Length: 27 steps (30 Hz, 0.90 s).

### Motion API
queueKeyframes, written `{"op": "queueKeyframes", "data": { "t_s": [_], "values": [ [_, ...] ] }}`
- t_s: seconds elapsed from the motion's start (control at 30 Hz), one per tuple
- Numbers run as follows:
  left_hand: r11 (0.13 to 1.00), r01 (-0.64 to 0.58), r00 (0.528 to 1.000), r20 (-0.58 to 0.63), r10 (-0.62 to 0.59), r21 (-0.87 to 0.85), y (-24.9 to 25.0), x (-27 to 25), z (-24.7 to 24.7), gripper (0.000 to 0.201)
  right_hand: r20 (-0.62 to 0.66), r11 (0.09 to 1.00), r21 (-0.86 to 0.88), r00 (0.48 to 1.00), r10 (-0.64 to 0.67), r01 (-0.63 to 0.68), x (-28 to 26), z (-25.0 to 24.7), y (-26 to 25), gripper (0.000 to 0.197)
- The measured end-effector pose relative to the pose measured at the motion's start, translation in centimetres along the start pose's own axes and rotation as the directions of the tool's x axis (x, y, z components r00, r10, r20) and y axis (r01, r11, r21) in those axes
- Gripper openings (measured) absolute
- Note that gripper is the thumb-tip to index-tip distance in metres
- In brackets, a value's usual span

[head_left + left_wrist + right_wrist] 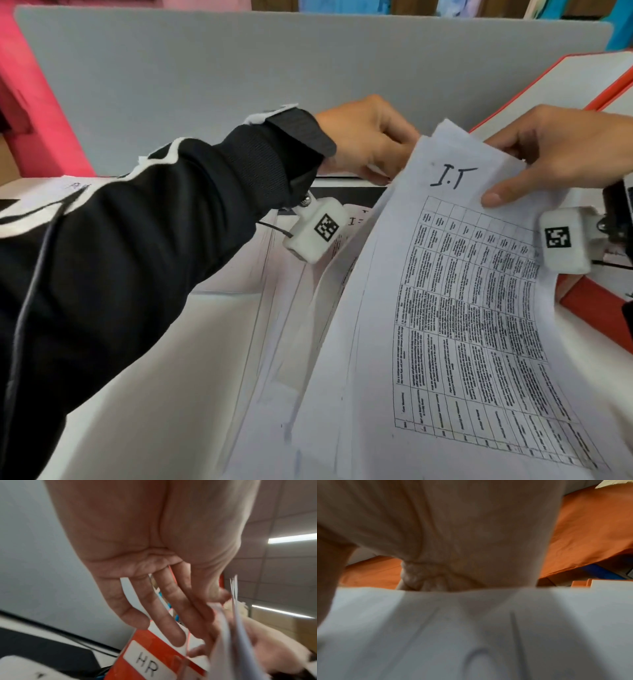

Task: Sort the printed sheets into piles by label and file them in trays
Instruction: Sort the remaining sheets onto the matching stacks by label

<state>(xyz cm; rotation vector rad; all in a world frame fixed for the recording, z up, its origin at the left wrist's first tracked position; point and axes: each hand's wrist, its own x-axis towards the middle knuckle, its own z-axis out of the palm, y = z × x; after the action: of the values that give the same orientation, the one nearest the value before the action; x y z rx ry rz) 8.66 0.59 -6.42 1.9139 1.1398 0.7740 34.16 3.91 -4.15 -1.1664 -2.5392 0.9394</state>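
A stack of printed sheets (462,308) is lifted and curved over the white table; its top sheet carries a table of text and a handwritten "I.T". My right hand (503,171) pinches the top right part, thumb (496,197) on the face and fingers behind. My left hand (400,161) grips the top left edge, fingers hidden behind the paper. In the left wrist view the left hand (214,608) meets the sheets' edges (235,601) with thumb and fore fingers. The right wrist view shows the right hand (453,534) above blurred paper (471,628).
An orange tray (582,301) stands at the right; its front bears an "HR" label (147,665). More sheets (274,274) lie flat under the lifted stack. A grey partition (205,85) closes the back. A pink object (34,120) stands at the far left.
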Motion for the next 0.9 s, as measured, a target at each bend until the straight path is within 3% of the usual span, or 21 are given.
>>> {"op": "queueKeyframes", "data": {
  "t_s": [0.07,0.1,0.13,0.2,0.23,0.3,0.4,0.53,0.73,0.83,0.9],
  "values": [
    [0.994,0.105,0.990,-0.102,-0.101,0.029,-1.9,0.6,-0.3,0.031,-0.020,0.998,0.063,0.999,-0.029,0.030,0.0,-0.9,1.0,0.073],
    [0.970,0.160,0.979,-0.157,-0.132,0.183,-3.0,0.9,-0.5,0.039,-0.041,0.994,0.087,0.998,-0.057,0.060,0.1,-1.4,1.6,0.077],
    [0.897,0.211,0.971,-0.187,-0.148,0.388,-4.5,1.4,-0.8,0.043,-0.055,0.989,0.121,0.996,-0.073,0.080,-0.1,-1.6,1.7,0.074],
    [0.636,0.294,0.947,-0.127,-0.295,0.714,-7.1,1.9,-1.0,0.050,-0.091,0.982,0.147,0.991,-0.103,0.115,-0.6,-1.9,1.4,0.055],
    [0.541,0.297,0.916,-0.075,-0.394,0.787,-8.3,2.2,-1.2,0.060,-0.097,0.982,0.137,0.988,-0.120,0.133,-0.7,-2.0,1.4,0.052],
    [0.471,0.318,0.872,-0.059,-0.486,0.823,-10.2,2.5,-1.6,0.073,-0.086,0.983,0.114,0.987,-0.133,0.143,-1.1,-1.9,1.2,0.050],
    [0.491,0.383,0.890,-0.169,-0.424,0.783,-9.8,2.2,-1.7,0.034,-0.060,0.988,0.123,0.994,-0.087,0.094,-0.8,-1.6,1.3,0.036],
    [0.555,0.392,0.919,-0.279,-0.280,0.734,-9.6,2.3,-3.0,0.027,0.029,0.987,0.157,1.000,0.012,-0.017,0.1,-1.0,1.5,0.032],
    [0.609,0.247,0.969,-0.186,-0.162,0.754,-6.3,1.4,-2.7,0.015,0.061,0.999,-0.025,0.998,0.027,-0.025,1.4,0.3,0.6,0.025],
    [0.696,0.106,0.994,-0.064,-0.087,0.710,-3.0,1.5,-1.8,0.015,-0.047,0.993,-0.112,0.998,-0.036,0.030,1.5,1.3,-0.5,0.030],
    [0.801,0.020,1.000,-0.009,-0.018,0.599,-1.1,1.7,-1.3,0.012,-0.074,0.983,-0.173,0.994,-0.081,0.067,1.9,1.8,-0.9,0.029]
  ]
}}
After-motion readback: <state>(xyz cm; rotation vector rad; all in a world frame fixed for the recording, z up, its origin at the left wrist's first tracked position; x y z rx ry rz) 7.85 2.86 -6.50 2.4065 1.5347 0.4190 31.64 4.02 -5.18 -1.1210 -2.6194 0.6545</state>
